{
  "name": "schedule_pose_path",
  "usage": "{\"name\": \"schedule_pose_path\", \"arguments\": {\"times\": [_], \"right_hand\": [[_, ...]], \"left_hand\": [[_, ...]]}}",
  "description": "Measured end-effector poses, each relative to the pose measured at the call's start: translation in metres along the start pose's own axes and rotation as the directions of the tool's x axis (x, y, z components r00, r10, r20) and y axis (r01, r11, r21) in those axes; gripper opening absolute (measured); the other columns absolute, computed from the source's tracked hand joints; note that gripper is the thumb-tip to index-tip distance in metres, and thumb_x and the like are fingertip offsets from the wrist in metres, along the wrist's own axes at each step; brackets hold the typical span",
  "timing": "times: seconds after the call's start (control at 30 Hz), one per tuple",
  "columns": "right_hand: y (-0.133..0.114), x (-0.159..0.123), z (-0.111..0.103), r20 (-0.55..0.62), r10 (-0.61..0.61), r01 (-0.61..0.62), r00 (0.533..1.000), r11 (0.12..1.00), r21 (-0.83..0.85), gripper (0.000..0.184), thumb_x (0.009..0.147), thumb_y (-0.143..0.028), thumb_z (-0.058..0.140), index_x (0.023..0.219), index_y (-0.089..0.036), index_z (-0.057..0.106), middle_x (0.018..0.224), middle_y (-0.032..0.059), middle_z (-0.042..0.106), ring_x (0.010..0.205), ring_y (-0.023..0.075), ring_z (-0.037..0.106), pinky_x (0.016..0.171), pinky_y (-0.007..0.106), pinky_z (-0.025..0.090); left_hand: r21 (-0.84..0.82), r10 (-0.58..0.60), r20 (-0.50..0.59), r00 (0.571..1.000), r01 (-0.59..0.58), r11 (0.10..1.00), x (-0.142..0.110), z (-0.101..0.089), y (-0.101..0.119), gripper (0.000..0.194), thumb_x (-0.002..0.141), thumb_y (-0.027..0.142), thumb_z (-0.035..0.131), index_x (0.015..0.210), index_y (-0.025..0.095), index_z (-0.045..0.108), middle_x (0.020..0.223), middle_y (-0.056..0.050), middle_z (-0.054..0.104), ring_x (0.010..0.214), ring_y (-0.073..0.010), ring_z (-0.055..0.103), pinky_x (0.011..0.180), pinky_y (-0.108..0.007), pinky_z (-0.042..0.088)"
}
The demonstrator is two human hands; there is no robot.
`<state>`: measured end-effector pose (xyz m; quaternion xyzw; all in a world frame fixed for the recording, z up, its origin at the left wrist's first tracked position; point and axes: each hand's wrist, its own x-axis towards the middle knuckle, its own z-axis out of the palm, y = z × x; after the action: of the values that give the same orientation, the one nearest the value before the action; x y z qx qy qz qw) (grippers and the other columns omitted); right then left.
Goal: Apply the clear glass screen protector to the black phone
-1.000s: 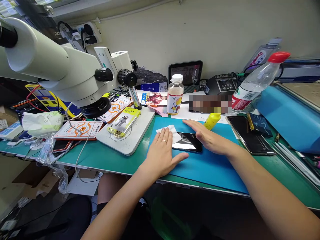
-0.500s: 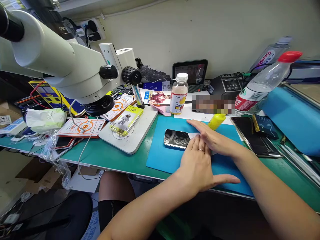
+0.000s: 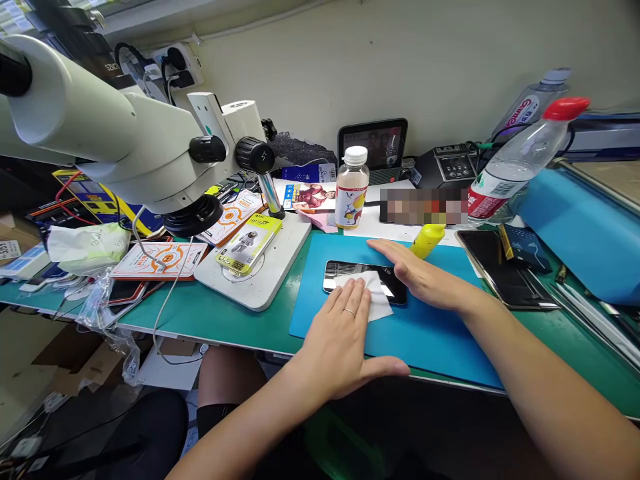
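A smartphone (image 3: pixel 397 285) with a dark, glossy screen lies flat on a blue mat (image 3: pixel 320 320). Across its middle is a white wipe (image 3: pixel 381 308), hanging over the near edge. My left hand (image 3: pixel 340 333) presses the wipe onto the glass with flat fingers, its thumb stretched out to the right. At the phone's right end rests my right hand (image 3: pixel 425 277), fingers straight and empty, apparently against that end. Just behind it stands a yellow bottle (image 3: pixel 427 240), its lower part hidden.
A microscope (image 3: pixel 150 147) reaches in from the left, over boxes and a yellow battery pack (image 3: pixel 250 243) on its base. Behind the mat stands a drink bottle (image 3: pixel 352 190). To the right are a red-capped bottle (image 3: pixel 520 160) and another dark phone (image 3: pixel 500 270).
My left hand has slid left along the phone with the wipe, uncovering the phone's right part. My right hand has shifted only slightly. The view has moved a little.
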<state>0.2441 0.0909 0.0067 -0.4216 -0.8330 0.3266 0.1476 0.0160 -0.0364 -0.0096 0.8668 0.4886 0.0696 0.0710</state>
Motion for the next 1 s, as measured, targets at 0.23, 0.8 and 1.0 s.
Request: {"name": "schedule_pose_path", "arguments": {"times": [0.23, 0.8, 1.0], "right_hand": [[0.000, 0.000, 0.001, 0.014, -0.014, 0.014, 1.000, 1.000, -0.013, 0.120, 0.086, -0.100, 0.010, 0.171, -0.020, 0.040, 0.181, 0.0138, 0.035, 0.167, 0.0448, 0.027, 0.137, 0.065, 0.017], [0.007, 0.002, 0.002, -0.006, -0.027, 0.027, 1.000, 1.000, -0.008, 0.119, 0.086, -0.100, 0.012, 0.170, -0.022, 0.042, 0.179, 0.0160, 0.037, 0.166, 0.0454, 0.030, 0.134, 0.070, 0.021], [0.010, 0.003, 0.004, -0.029, -0.023, 0.023, 0.999, 1.000, 0.001, 0.117, 0.086, -0.100, 0.010, 0.170, -0.025, 0.042, 0.179, 0.0146, 0.037, 0.167, 0.0429, 0.029, 0.135, 0.067, 0.021]], "left_hand": [[0.022, -0.075, -0.028, 0.997, 0.075, 0.997, -0.006, -0.003, -0.028, 0.116, 0.099, 0.090, 0.016, 0.169, -0.001, 0.035, 0.179, -0.022, 0.024, 0.169, -0.0345, 0.026, 0.138, -0.052, 0.030], [0.009, -0.172, 0.120, 0.978, 0.172, 0.985, 0.049, -0.024, -0.002, 0.121, 0.097, 0.092, 0.032, 0.171, -0.003, 0.025, 0.180, -0.025, 0.018, 0.171, -0.0369, 0.016, 0.141, -0.050, 0.021], [0.074, -0.077, 0.042, 0.996, 0.074, 0.994, 0.065, -0.009, 0.032, 0.124, 0.093, 0.096, 0.027, 0.173, 0.000, 0.023, 0.178, -0.023, 0.027, 0.171, -0.0347, 0.022, 0.141, -0.045, 0.021]]}}
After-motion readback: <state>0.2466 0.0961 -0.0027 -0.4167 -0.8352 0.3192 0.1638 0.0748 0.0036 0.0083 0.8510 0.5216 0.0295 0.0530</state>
